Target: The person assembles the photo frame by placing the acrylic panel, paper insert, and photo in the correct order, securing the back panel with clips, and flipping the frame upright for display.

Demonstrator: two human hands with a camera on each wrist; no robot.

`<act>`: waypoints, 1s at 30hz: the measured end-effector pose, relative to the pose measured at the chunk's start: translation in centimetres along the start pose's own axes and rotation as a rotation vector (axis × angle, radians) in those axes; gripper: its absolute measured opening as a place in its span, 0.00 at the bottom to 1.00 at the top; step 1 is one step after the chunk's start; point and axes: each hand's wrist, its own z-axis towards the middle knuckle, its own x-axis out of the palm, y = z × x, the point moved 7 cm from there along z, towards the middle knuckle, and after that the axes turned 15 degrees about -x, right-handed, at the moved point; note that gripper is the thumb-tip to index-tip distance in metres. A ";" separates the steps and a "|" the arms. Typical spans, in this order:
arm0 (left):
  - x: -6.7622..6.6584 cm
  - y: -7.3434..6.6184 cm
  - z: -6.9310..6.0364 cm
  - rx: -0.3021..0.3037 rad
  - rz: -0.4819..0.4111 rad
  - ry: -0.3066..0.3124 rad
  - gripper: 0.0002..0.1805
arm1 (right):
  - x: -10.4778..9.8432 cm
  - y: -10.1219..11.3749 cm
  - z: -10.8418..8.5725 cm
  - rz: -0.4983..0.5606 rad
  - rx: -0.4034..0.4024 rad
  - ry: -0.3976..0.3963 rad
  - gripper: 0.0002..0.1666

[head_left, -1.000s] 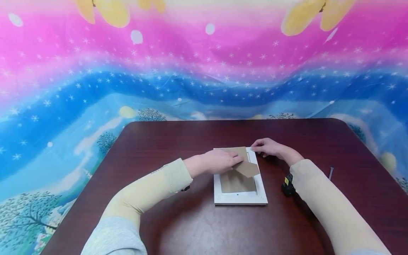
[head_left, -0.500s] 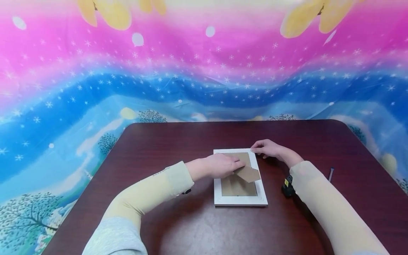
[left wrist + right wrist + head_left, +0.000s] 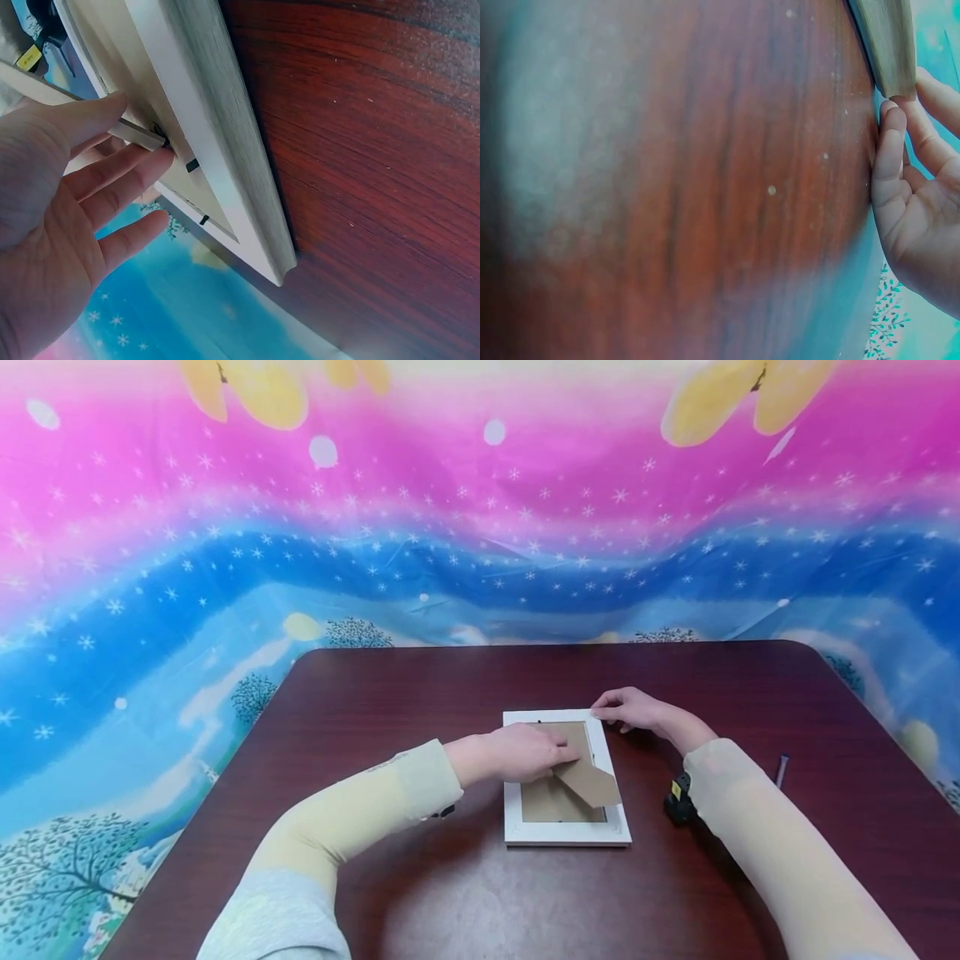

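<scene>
A white picture frame (image 3: 562, 835) lies back side up on the table, with a brown backing board (image 3: 538, 802) inside its rim. From the board rises a brown easel stand (image 3: 588, 783), tilted to the right. Reaching over the frame, my left hand (image 3: 525, 753) pinches this stand between thumb and fingers; the left wrist view shows the grip at the stand's narrow end (image 3: 139, 133). Small black tabs (image 3: 193, 164) show along the rim there. My right hand (image 3: 630, 707) holds the frame's far right corner with its fingertips, as the right wrist view confirms.
The dark red wooden table (image 3: 412, 693) extends around the frame. A thin pen-like item (image 3: 782, 771) lies to the right, beyond the right forearm. Behind the table hangs a colourful printed cloth (image 3: 480, 527). A black wrist camera (image 3: 678, 800) sits under the right sleeve.
The backing board has slid toward the near side and dropped inside the rim; it overlapped the far edge before. My left hand and the stand shifted slightly nearer. The right hand stayed at the corner.
</scene>
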 end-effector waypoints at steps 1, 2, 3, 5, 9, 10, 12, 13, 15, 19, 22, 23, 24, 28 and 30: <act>0.0 -0.1 0.0 -0.001 0.007 0.005 0.22 | 0.0 0.0 0.0 -0.004 0.003 -0.001 0.20; 0.0 -0.1 0.1 -0.004 0.011 0.010 0.22 | 0.0 0.0 -0.1 -0.008 0.004 0.000 0.20; 0.0 -0.1 0.1 -0.009 0.019 0.012 0.23 | -0.1 0.1 -0.1 -0.009 0.004 0.000 0.20; 0.0 -0.2 0.2 -0.017 0.039 0.013 0.23 | -0.1 0.3 -0.2 -0.009 0.006 -0.003 0.19; 0.2 -0.5 0.1 -0.026 0.082 0.012 0.24 | 0.1 0.4 -0.1 0.001 0.003 0.000 0.20; 0.3 -0.6 0.1 -0.029 0.091 0.014 0.25 | 0.1 0.4 -0.1 0.003 0.003 0.001 0.20; 0.5 -0.7 0.1 -0.037 0.103 0.024 0.27 | 0.2 0.3 0.0 0.007 0.001 0.004 0.20; 0.6 -0.7 0.1 -0.039 0.110 0.028 0.27 | 0.2 0.2 0.0 0.007 0.001 0.004 0.20; 0.7 -0.8 0.0 -0.042 0.123 0.034 0.29 | 0.2 0.1 0.0 0.001 0.000 0.005 0.20; 0.9 -0.9 0.0 -0.046 0.135 0.035 0.31 | 0.2 0.2 -0.1 -0.015 0.002 0.005 0.20; 1.0 -0.9 0.1 -0.056 0.126 0.045 0.31 | 0.2 0.4 -0.2 -0.017 0.010 0.003 0.20; 1.1 -0.9 0.1 -0.059 0.123 0.049 0.31 | 0.2 0.4 -0.2 -0.022 0.009 0.003 0.21; 1.1 -0.9 0.1 -0.062 0.122 0.052 0.31 | 0.2 0.5 -0.2 -0.029 0.007 0.005 0.21; 1.1 -0.9 0.2 -0.069 0.115 0.058 0.31 | 0.0 0.3 -0.2 -0.027 0.010 -0.001 0.21; 1.0 -0.9 0.2 -0.073 0.110 0.061 0.32 | 0.0 0.3 -0.3 -0.015 0.006 -0.002 0.21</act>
